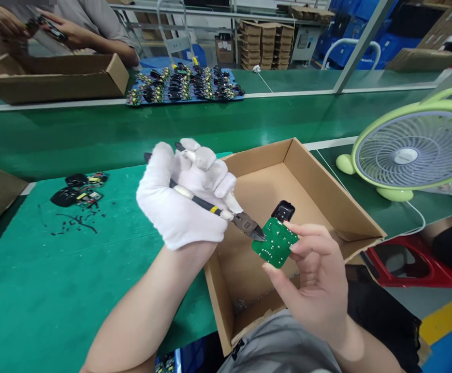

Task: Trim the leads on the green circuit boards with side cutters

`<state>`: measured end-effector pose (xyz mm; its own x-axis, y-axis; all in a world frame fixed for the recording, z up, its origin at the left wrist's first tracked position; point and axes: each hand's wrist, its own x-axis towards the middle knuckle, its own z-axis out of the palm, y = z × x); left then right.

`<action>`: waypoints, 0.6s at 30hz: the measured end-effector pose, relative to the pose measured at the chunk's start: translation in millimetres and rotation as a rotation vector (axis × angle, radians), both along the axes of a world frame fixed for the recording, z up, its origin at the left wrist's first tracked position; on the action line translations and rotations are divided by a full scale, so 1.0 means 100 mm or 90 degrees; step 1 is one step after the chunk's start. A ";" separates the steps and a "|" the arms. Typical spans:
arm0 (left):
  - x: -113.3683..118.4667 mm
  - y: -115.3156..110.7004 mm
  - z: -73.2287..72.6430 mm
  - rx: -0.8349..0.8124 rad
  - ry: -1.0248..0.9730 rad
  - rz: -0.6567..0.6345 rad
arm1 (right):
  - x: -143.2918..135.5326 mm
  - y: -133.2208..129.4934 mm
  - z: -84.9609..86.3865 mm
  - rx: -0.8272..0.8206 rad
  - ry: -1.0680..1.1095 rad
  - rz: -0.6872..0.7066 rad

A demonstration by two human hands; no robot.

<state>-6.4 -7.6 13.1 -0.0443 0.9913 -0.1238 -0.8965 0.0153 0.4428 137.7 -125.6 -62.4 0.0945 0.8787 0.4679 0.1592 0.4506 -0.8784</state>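
Note:
My left hand point(189, 199), in a white glove, is closed around a pair of diagonal cutters point(245, 224) with black and yellow-banded handles. The cutter tips touch or nearly touch the left edge of a green circuit board point(275, 242). Between thumb and fingertips, my bare right hand point(317, 274) grips that board by its right and lower edges, solder side showing. A black plastic part point(283, 211) sits at the board's top end. Both hands are over an open cardboard box point(303, 181), with small clippings point(240, 304) in its near corner.
On the green mat point(35, 290) at left lie black housings with boards point(78, 194) and black scraps point(76, 220). A green fan point(406, 155) stands at right. Across the bench are a tray of assemblies point(185, 85), a cardboard box point(55, 83) and another person's hands point(70, 31).

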 end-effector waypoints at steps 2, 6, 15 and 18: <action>0.02 0.04 -0.02 -0.016 -0.011 0.004 | -0.01 0.01 -0.01 -0.026 0.003 0.003; 0.06 0.13 -0.08 -0.064 0.021 0.017 | -0.01 0.06 0.00 -0.076 -0.017 0.000; 0.05 0.15 -0.12 -0.002 0.096 -0.019 | 0.01 0.09 0.07 -0.136 -0.205 -0.001; 0.06 0.12 -0.11 0.083 0.119 -0.022 | 0.12 0.11 0.12 -0.157 -0.286 0.039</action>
<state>-0.8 4.5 1.6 -0.0205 0.9997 0.0119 -0.7989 -0.0236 0.6009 149.4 -114.9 -50.1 -0.1235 0.9655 0.2292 0.5256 0.2595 -0.8102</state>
